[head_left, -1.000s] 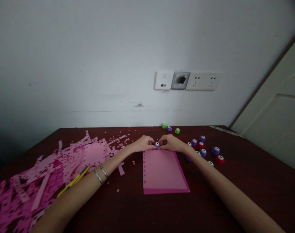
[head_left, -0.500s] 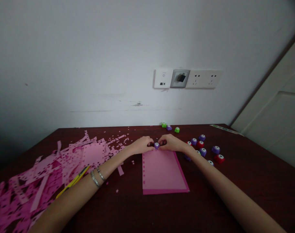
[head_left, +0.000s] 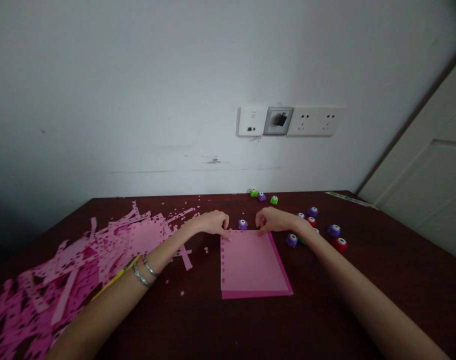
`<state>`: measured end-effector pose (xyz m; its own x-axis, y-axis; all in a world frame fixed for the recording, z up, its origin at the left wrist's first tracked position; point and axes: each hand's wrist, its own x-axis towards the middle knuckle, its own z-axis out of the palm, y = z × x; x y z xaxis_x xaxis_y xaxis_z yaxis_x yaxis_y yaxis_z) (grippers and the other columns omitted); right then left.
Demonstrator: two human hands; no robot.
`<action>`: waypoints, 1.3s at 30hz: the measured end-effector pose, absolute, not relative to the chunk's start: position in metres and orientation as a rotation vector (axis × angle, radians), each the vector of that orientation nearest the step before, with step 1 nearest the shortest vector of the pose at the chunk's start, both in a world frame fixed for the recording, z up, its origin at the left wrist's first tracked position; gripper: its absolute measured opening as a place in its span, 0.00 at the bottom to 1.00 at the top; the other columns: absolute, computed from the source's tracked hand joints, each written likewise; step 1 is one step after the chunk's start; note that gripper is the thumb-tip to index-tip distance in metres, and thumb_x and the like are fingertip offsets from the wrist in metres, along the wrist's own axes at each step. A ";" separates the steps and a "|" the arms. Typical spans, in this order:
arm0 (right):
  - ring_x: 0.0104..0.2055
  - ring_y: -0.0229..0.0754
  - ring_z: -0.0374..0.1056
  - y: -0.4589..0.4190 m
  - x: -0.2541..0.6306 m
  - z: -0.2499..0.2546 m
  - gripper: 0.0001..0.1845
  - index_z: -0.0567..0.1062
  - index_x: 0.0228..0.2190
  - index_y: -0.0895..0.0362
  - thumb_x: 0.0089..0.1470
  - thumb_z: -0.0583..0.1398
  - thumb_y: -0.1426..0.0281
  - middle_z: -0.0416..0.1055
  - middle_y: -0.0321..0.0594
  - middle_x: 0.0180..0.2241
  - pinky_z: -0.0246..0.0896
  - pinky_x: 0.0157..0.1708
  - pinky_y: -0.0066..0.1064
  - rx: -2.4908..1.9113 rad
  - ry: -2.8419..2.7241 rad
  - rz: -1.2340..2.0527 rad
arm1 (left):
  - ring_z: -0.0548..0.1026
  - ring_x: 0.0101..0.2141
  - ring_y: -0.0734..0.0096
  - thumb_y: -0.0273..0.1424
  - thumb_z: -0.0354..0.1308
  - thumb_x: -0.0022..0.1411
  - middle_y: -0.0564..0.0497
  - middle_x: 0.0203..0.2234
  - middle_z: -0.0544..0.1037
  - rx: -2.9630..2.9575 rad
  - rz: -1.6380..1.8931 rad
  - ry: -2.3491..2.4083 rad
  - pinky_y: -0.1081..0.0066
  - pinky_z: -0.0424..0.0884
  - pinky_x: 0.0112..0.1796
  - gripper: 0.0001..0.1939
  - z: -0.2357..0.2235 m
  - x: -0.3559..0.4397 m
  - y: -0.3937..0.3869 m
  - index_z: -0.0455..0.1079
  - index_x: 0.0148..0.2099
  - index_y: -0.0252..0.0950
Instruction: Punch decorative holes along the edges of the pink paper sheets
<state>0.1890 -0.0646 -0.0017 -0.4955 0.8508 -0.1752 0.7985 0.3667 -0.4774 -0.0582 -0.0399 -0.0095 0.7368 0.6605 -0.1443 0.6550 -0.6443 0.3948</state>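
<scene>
A small purple paper punch (head_left: 243,224) sits on the far edge of a stack of pink paper sheets (head_left: 252,265) on the dark table (head_left: 325,310). My left hand (head_left: 213,223) is just left of the punch, fingers curled, fingertips on the paper's far left corner. My right hand (head_left: 273,220) is just right of it, also curled, thumb and fingertips on the paper's far edge. Neither hand touches the punch. Bracelets (head_left: 143,270) circle my left wrist.
Several purple and red punches (head_left: 327,232) lie right of the paper, and three green and purple ones (head_left: 263,196) stand near the wall. Pink paper scraps (head_left: 73,270) cover the table's left, with a yellow tool (head_left: 115,277) under my left forearm. Wall sockets (head_left: 290,121) are above.
Both hands let go of the purple punch and moved apart to the paper's far edge. The punch now stands alone between them.
</scene>
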 end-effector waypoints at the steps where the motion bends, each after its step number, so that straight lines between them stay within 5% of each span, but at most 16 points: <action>1: 0.26 0.40 0.67 -0.065 0.188 -0.001 0.10 0.75 0.25 0.60 0.36 0.64 0.69 0.73 0.40 0.25 0.57 0.23 0.27 -1.543 -2.522 0.782 | 0.64 0.22 0.75 0.45 0.64 0.42 0.53 0.23 0.71 2.499 0.005 0.997 0.74 0.53 0.23 0.19 -0.010 -0.058 -0.040 0.68 0.28 0.35; 12: 0.26 0.41 0.67 -0.066 0.187 -0.002 0.06 0.74 0.21 0.59 0.36 0.63 0.69 0.73 0.38 0.23 0.56 0.23 0.27 -1.547 -2.546 0.811 | 0.61 0.20 0.77 0.43 0.65 0.41 0.55 0.19 0.67 2.487 0.049 1.001 0.74 0.51 0.22 0.17 -0.008 -0.057 -0.042 0.66 0.25 0.35; 25: 0.26 0.40 0.68 -0.063 0.190 -0.006 0.10 0.75 0.27 0.59 0.36 0.63 0.70 0.73 0.39 0.25 0.57 0.23 0.26 -1.498 -2.541 0.832 | 0.68 0.24 0.78 0.29 0.59 0.48 0.54 0.21 0.74 2.356 0.082 0.784 0.76 0.59 0.26 0.04 0.001 -0.065 -0.036 0.72 0.27 0.33; 31: 0.26 0.39 0.67 -0.062 0.192 -0.006 0.08 0.76 0.25 0.60 0.38 0.62 0.70 0.73 0.38 0.24 0.58 0.25 0.27 -1.422 -2.541 0.886 | 0.69 0.26 0.75 0.31 0.59 0.49 0.52 0.23 0.74 2.241 0.082 0.766 0.74 0.61 0.29 0.05 0.003 -0.068 -0.034 0.72 0.29 0.33; 39: 0.20 0.33 0.59 -0.066 0.190 -0.001 0.10 0.75 0.24 0.61 0.44 0.57 0.68 0.69 0.36 0.20 0.53 0.19 0.24 -1.433 -2.489 0.992 | 0.63 0.19 0.79 0.36 0.57 0.50 0.53 0.18 0.70 2.177 -0.101 0.836 0.75 0.55 0.20 0.10 0.001 -0.077 -0.028 0.71 0.27 0.34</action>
<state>0.1903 -0.0656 -0.0006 -0.5508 0.8043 -0.2229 0.7372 0.3436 -0.5818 -0.0767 -0.0283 0.0015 0.7797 0.5339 -0.3272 0.5965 -0.4744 0.6474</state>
